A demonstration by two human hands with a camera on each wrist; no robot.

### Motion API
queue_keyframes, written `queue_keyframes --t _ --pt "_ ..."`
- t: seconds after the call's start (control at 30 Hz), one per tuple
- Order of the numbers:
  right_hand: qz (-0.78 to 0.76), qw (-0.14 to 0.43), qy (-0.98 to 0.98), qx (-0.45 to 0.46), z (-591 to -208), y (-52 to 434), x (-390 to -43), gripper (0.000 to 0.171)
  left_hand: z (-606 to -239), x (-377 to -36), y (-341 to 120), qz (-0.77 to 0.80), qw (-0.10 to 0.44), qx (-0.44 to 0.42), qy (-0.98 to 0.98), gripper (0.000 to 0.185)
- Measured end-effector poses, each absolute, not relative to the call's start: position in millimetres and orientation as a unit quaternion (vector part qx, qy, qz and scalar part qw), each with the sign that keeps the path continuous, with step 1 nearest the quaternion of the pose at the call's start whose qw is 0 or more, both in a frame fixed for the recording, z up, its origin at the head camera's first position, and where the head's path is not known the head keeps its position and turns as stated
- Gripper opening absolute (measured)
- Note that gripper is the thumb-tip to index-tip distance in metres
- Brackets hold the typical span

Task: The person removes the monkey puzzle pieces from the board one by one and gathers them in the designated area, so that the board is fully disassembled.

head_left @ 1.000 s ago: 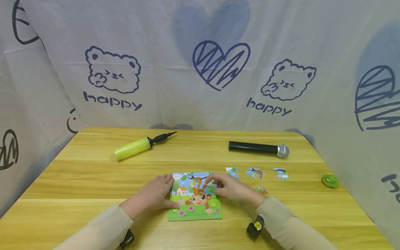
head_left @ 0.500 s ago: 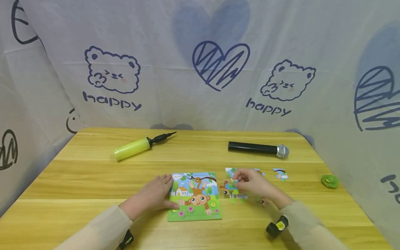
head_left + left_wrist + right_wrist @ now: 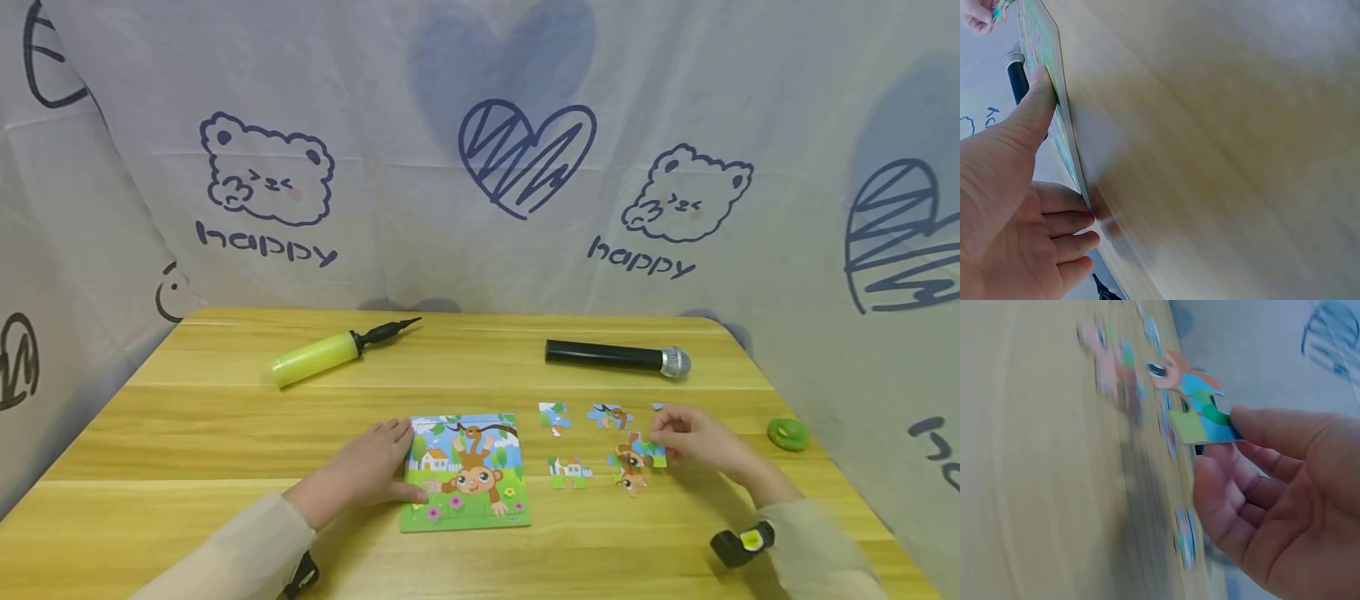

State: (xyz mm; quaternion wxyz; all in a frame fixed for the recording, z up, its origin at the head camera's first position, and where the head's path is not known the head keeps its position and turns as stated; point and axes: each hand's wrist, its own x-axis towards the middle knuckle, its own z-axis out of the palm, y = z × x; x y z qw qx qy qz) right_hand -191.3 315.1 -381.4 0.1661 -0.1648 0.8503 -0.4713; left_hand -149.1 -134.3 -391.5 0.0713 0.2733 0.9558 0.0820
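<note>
My left hand (image 3: 367, 467) rests at the left edge of a puzzle board (image 3: 465, 522) printed with a monkey, a house and flowers. In the left wrist view its thumb lies on the board, with the other fingers extended along the edge. My right hand (image 3: 697, 442) pinches a puzzle piece (image 3: 1200, 419) between thumb and fingers, raised above the table. Blue, green and brown show on that piece, with part of a monkey's face. It overlaps another monkey puzzle piece (image 3: 633, 482) in the head view.
Other loose pieces include a house piece (image 3: 568, 472), a leafy piece (image 3: 553, 415) and a branch piece (image 3: 611, 415). Behind lie a black microphone (image 3: 603, 355) and a yellow hand pump (image 3: 315, 359). A coiled green object (image 3: 788, 434) sits near the table's right edge.
My right hand has moved right, from over the board's right side past the loose pieces, carrying the puzzle piece. The left hand and the board have stayed in place.
</note>
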Motion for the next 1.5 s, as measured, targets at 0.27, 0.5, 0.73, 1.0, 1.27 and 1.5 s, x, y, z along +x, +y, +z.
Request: queue_keyframes --t 0.27,0.5,0.73,1.0,1.27,1.5 --pt "-0.433 0.207 0.869 -0.126 -384 356 -192 0.021 -390 -149 -134 0.082 0.074 0.271 0.956 0.093" --pt "-0.414 0.199 0.883 -0.098 -392 367 -192 0.016 -391 -149 -134 0.084 0.073 0.269 0.957 0.093" --pt "-0.403 0.192 0.890 -0.098 -396 370 -193 0.014 -392 -149 -134 0.089 0.073 0.268 0.956 0.092" --pt "-0.404 0.197 0.887 -0.105 -393 369 -193 0.012 -392 -150 -134 0.084 0.074 0.270 0.956 0.093" --pt "-0.379 0.156 0.904 -0.119 -376 334 -191 0.022 -391 -149 -134 0.070 0.068 0.284 0.954 0.092" --pt "-0.384 0.145 0.892 -0.191 -367 276 -191 0.022 -389 -148 -133 0.053 0.052 0.300 0.951 0.088"
